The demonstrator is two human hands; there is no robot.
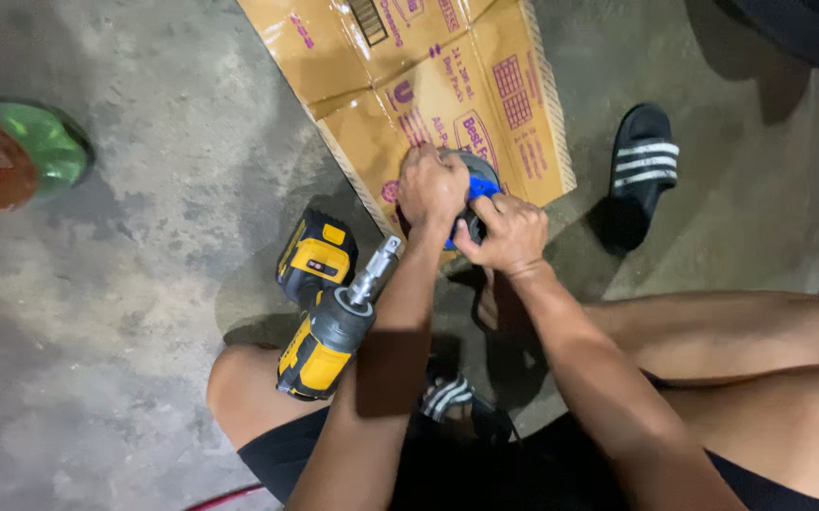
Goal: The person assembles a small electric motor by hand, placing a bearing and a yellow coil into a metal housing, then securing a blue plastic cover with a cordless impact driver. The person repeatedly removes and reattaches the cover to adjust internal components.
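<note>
A: Head view, looking straight down. What sits under the two hands?

B: A round grey part with a blue piece on it, lying on the flattened cardboard box, near the box's lower edge. The left hand is closed over the top of the grey part, fingers curled tight on it. The right hand is wrapped around the blue piece from the box's near side, fingers folded in, thumb pressing against the blue.

A: Why two hands on one small thing?

B: My reading: one hand pins the part flat against the cardboard while the other works the blue piece. The cardboard likely keeps it off the bare concrete floor. How much of the part is hidden under the palms I cannot tell.

A: And around the box?

B: Just off the box's lower left corner lies a yellow and black cordless impact wrench, on its side, square drive pointing up towards the box and close beside the left forearm. It is within easy reach, though it crowds that arm. To the right of the box sits a black slide sandal with white stripes; another striped sandal is below the box, beneath the arms. Far left of the box, a green bottle shows blurred at the frame edge. The person's bare knees flank the spot.
</note>
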